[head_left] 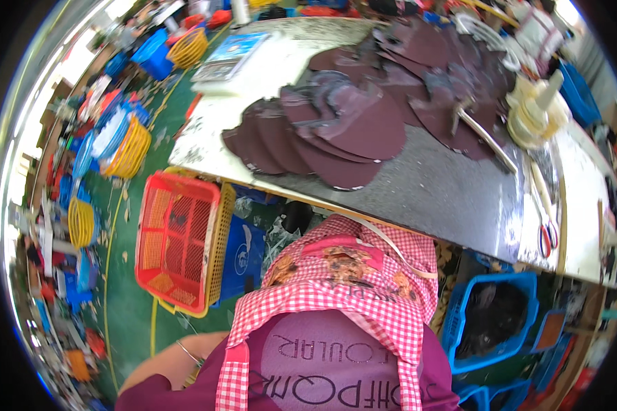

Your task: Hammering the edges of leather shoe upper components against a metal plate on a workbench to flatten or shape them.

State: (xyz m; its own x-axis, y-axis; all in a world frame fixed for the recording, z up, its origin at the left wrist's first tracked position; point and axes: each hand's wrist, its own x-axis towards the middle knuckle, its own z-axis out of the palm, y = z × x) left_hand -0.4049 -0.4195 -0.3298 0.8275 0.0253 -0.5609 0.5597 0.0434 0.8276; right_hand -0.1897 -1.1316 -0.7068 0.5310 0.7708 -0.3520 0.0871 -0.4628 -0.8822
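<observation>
My left arm is bent at the lower left, with a thin bracelet at the wrist. Only a small part of my left hand point(211, 342) shows beside the pink checked apron point(243, 335); its fingers are hidden behind my body. My right hand is out of the picture. On the table in front lie overlapping stacks of dark maroon rounded pieces point(353, 127), some with greyish smears. A brush-like tool with a pale handle point(488, 142) rests against the right stack. Neither hand visibly touches these pieces.
Scissors with red and blue handles point(548, 236) lie at the table's right, near a cream-coloured container point(531, 116). A red basket point(178, 240) stands by the table's left front. Below the right side is a blue crate point(452, 329) holding dark material.
</observation>
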